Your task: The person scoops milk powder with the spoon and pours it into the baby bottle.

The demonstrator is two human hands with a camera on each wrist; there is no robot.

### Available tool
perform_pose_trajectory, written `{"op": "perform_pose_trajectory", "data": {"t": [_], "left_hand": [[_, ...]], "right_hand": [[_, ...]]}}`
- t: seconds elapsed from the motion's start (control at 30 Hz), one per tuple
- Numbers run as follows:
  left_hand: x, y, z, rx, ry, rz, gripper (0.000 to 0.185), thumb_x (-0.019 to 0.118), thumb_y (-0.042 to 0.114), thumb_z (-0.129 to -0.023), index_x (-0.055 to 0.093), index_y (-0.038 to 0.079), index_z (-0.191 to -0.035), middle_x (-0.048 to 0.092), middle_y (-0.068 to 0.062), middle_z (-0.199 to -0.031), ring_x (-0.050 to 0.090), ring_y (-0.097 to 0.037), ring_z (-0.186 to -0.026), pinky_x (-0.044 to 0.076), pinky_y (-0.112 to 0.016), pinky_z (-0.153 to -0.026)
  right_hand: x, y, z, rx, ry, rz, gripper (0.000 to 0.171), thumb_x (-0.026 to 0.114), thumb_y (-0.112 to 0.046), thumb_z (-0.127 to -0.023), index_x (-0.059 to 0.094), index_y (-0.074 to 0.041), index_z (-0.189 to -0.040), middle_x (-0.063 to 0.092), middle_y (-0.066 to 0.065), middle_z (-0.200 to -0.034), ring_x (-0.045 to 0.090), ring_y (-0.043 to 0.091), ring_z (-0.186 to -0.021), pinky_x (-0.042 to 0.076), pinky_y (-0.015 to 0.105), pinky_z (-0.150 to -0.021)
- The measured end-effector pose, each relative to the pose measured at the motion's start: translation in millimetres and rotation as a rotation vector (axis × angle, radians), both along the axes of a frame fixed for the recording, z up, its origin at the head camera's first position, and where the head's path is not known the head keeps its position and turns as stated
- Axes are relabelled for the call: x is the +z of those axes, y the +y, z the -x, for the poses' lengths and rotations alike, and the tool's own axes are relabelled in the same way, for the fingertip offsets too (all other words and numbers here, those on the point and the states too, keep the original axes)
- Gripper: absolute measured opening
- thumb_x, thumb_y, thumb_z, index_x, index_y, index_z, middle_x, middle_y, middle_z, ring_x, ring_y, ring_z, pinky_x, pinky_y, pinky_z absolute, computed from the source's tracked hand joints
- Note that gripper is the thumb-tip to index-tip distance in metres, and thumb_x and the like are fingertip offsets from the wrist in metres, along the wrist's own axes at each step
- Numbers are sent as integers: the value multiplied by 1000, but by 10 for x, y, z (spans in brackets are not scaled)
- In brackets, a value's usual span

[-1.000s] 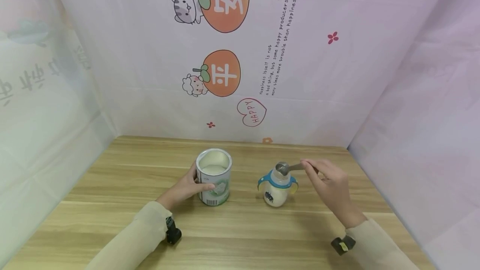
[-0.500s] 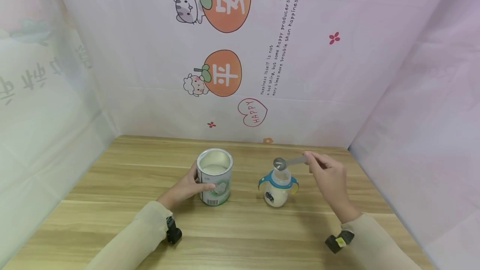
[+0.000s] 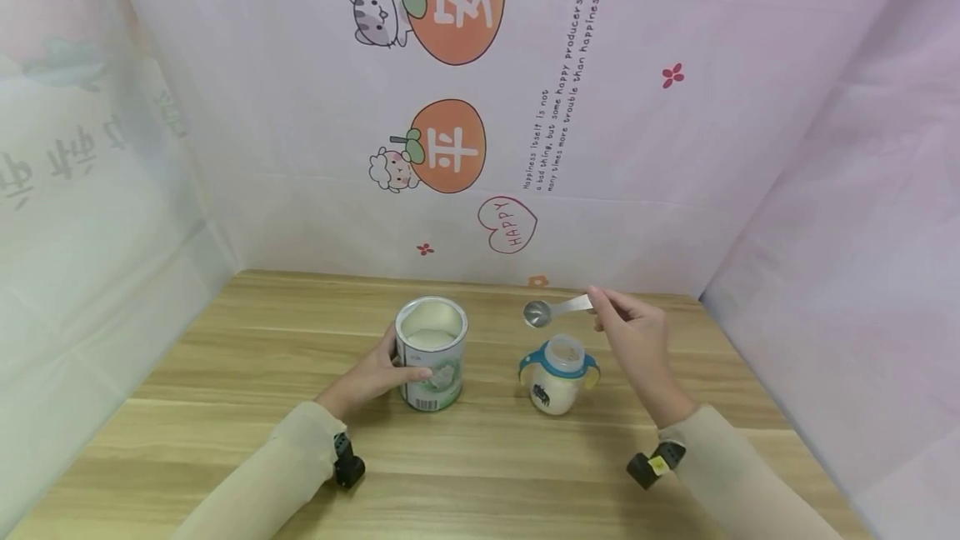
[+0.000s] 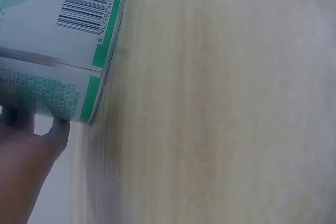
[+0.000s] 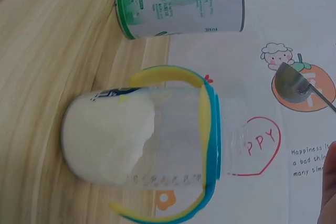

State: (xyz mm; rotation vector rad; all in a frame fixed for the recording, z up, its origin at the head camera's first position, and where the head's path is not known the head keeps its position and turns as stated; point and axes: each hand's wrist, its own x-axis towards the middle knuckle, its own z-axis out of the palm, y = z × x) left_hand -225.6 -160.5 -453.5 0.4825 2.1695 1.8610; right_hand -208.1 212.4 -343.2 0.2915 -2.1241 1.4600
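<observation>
My left hand [image 3: 373, 375] grips the side of an open milk powder can [image 3: 442, 377], its thumb across the front. Pale powder shows inside the can, which stands upright on the table. Between finger and thumb, my right hand [image 3: 637, 340] pinches the handle of a metal measuring spoon [image 3: 537, 314]. The spoon's bowl is in the air, above and slightly left of the mouth of a baby bottle [image 3: 555, 390]. This lidless bottle stands upright, with a blue collar and two yellow-and-blue handles. In the right wrist view, white powder [image 5: 113, 137] fills roughly its lower half.
The wooden table [image 3: 480, 473] reaches back to a printed white cloth [image 3: 637, 190] hanging behind it. Cloth also hangs along the left and right sides. A small black camera is strapped on each wrist.
My right hand has lifted the measuring spoon from the bottle's mouth and moved it up and to the left. My left hand and the can have stayed in place.
</observation>
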Motion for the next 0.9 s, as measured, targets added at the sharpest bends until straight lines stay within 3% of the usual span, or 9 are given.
{"op": "perform_pose_trajectory", "data": {"t": [0.1,0.2,0.33,0.5,0.73,0.9], "left_hand": [[0,8,5,-1,-3,0,106,81,29,-86,5,34,-160,27,-12,-160,20,-41,-147,18,-65,-114],[3,10,3,3,-9,3,107,81,29,-86,4,33,-161,26,-13,-160,19,-41,-147,18,-65,-114],[5,-2,1,0,-11,5,109,81,29,-86,1,33,-161,24,-13,-161,17,-42,-148,17,-65,-114],[-2,-13,18,1,-4,6,109,81,29,-86,2,33,-161,25,-13,-161,18,-41,-148,17,-65,-114],[-11,-23,26,8,6,19,109,81,30,-86,2,33,-161,25,-13,-161,16,-42,-148,16,-65,-114],[-4,-16,18,11,19,26,107,81,30,-86,4,33,-161,25,-12,-161,16,-41,-148,16,-64,-114]], "right_hand": [[136,-133,-87,8,-28,-10,26,67,-22,-98,76,2,-106,68,-1,-75,62,16,-65,42,18,-48],[255,-261,-166,33,-39,-19,27,66,-18,-99,75,6,-106,68,0,-75,62,23,-66,42,17,-50],[302,-387,-158,63,-16,-8,23,66,-15,-99,75,6,-104,68,3,-73,62,34,-67,42,17,-49],[333,-525,-104,96,9,-9,22,65,-14,-99,76,4,-103,67,5,-71,61,35,-67,46,17,-54],[252,-694,42,183,21,33,22,64,-12,-99,74,8,-103,68,18,-81,59,39,-69,44,17,-52],[98,-780,224,227,27,57,23,67,-17,-98,76,4,-102,69,7,-77,60,21,-62,38,17,-46]]}}
